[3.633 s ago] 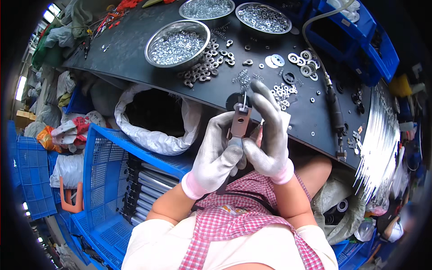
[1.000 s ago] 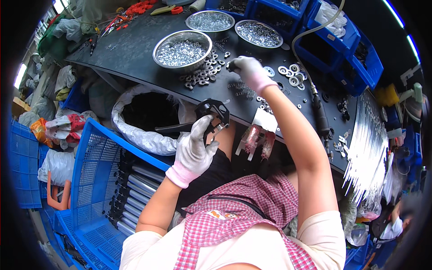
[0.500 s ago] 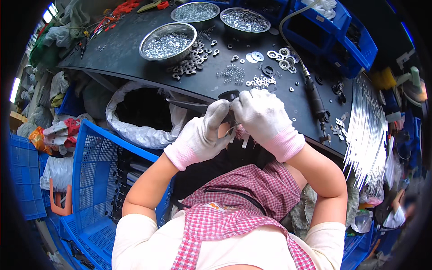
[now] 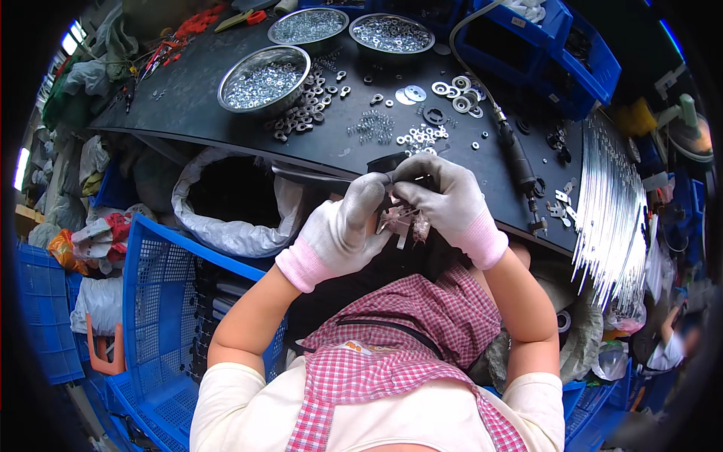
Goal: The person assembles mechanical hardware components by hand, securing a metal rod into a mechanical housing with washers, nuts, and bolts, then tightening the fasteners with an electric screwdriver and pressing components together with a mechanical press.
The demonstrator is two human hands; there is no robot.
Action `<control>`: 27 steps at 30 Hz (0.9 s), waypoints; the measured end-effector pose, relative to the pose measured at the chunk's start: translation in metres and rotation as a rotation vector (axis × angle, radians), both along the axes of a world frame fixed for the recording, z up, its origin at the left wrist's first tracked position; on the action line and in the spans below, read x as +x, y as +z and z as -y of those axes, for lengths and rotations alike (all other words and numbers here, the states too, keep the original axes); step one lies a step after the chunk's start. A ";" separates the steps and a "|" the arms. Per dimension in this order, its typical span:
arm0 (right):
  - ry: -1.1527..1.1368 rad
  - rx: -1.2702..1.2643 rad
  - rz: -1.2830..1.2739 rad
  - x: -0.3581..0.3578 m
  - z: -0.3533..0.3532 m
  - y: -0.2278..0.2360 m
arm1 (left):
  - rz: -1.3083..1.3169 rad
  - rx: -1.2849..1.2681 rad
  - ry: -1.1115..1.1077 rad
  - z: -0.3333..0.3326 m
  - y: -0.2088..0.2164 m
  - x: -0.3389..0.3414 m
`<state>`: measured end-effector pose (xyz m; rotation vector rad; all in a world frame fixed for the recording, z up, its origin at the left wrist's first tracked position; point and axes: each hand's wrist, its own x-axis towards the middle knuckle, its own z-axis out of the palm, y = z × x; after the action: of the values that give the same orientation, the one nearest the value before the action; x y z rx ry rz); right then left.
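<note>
Both my hands wear white gloves with pink cuffs and meet at the table's front edge. My left hand is closed round a long black part, its flat arm sticking out to the left and its dark head at the fingertips. My right hand is curled beside that head, thumb and fingers pinched together; what they hold is too small and hidden to name. Below the fingers shows a reddish, wrapped-looking bundle, with a pale metal strip beside it. Small white-and-metal rings and springs lie just beyond my hands.
Three metal bowls of small parts, the nearest bowl among them, stand at the back left. A black power screwdriver with a hose lies right. Long metal rods cover the right end. Blue bins stand behind; a blue crate is left.
My right hand has turned and moved slightly right and down, uncovering more of the reddish bundle. My left hand keeps its grip on the black part. The whole view has shifted slightly.
</note>
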<state>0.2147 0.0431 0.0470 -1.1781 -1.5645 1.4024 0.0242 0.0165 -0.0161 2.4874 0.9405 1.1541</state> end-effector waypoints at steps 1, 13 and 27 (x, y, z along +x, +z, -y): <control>-0.002 0.000 -0.001 -0.001 0.002 -0.002 | -0.001 0.000 -0.002 0.000 0.002 0.001; -0.334 -0.058 -0.565 -0.005 0.031 -0.023 | -0.069 0.059 -0.065 -0.001 0.013 0.020; -0.370 0.398 -0.215 0.024 0.056 -0.045 | -0.151 0.074 0.040 0.017 0.012 0.047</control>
<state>0.2387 -0.0131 0.0017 -0.9751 -1.3151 0.8927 0.0717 0.0000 -0.0040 2.6577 1.0071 1.0433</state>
